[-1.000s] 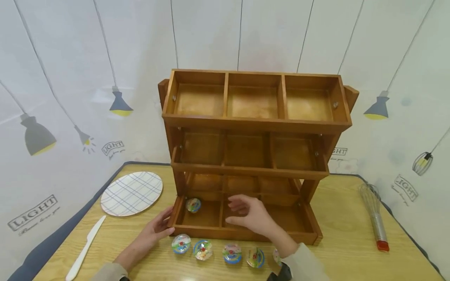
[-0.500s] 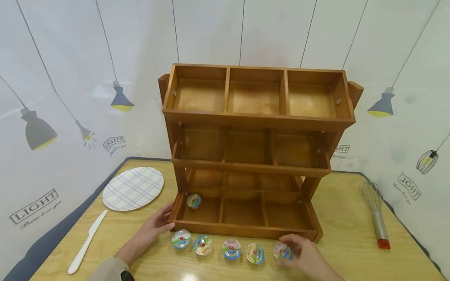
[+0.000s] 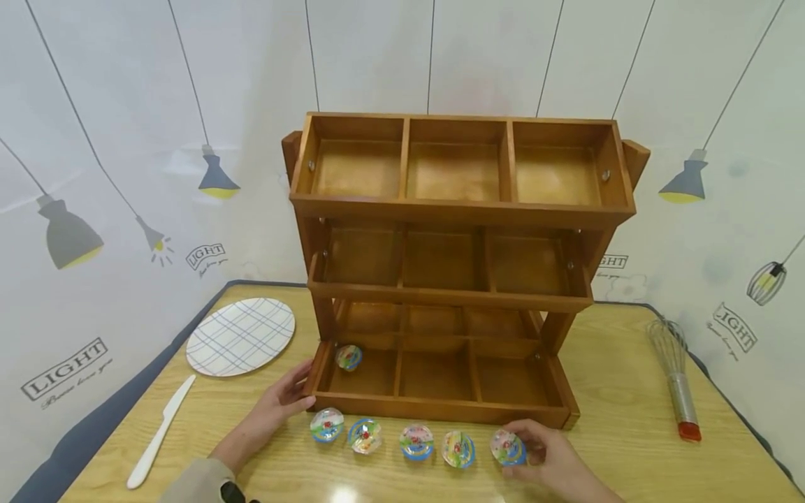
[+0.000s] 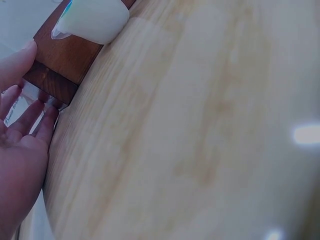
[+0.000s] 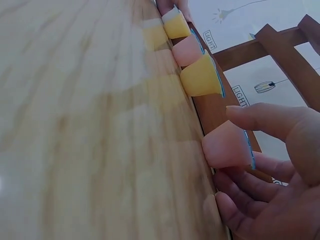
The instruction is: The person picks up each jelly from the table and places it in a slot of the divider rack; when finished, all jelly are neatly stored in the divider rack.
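Note:
A three-tier wooden shelf [image 3: 459,413] with divided trays stands in the middle of the head view. My left hand [image 3: 273,412] holds its lower left front corner, thumb on the front and fingers along the side. On the table before it is a row of jelly cups with foil lids. My right hand [image 3: 553,457] grips the rightmost jelly cup [image 3: 506,448], pale pink in the right wrist view, between thumb and fingers. To its left are a yellow jelly cup [image 5: 202,77] and several others. One jelly cup [image 3: 349,358] sits in the bottom tray's left compartment.
On the left of the wooden table [image 3: 377,482] lie a white checked plate [image 3: 242,337] and a white knife [image 3: 160,433]. A whisk [image 3: 679,391] with a red handle end lies at the right. Behind the table is a wall printed with lamps.
My right hand has moved from over the bottom tray's middle compartment down and right to the rightmost jelly cup. My left hand stays at the shelf corner. The head view has shifted slightly.

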Motion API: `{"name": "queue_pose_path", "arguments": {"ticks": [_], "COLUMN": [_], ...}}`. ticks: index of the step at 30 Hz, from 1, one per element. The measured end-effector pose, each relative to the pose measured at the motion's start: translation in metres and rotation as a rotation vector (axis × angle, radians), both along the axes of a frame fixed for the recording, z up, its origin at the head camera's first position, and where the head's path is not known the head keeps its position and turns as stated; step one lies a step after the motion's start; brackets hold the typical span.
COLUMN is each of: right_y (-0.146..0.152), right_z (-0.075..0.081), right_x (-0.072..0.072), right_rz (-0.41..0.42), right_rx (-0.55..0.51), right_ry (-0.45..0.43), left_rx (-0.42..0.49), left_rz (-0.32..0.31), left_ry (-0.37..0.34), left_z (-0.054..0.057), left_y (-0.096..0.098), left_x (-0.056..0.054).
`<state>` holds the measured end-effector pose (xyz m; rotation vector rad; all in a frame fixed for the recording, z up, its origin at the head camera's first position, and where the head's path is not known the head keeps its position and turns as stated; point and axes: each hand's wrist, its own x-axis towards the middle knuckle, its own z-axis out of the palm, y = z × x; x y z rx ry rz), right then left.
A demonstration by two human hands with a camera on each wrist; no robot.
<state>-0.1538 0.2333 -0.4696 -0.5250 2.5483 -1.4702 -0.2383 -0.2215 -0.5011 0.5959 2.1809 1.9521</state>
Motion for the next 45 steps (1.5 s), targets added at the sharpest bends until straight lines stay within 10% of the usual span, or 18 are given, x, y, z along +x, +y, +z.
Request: {"name": "queue_pose_path", "arguments": {"ticks": [10, 21, 35, 45], "right_y": [-0.031, -0.117, -0.186, -0.203], "right_z": [0.022, 0.05, 0.039, 0.046], "right_x": [-0.014, -0.07, -0.119, -0.124], "right_rz": [-0.045, 0.078, 0.034, 0.234], "right_rx": [-0.082, -0.127, 0.112, 0.371], "right_ry": [0.087, 0.063, 0.086, 0.063], "left_rx": [-0.002, 0.01, -0.001, 0.019], "left_rz": [0.016, -0.001, 0.023, 0.008], "left_ry": [0.001, -0.008, -0.033, -0.013], "left_z": [0.0, 0.002, 0.004, 0.002], "left_y": [0.0, 0.002, 0.0, 0.0], "left_x": [0.003, -0.002, 0.002, 0.002]}}
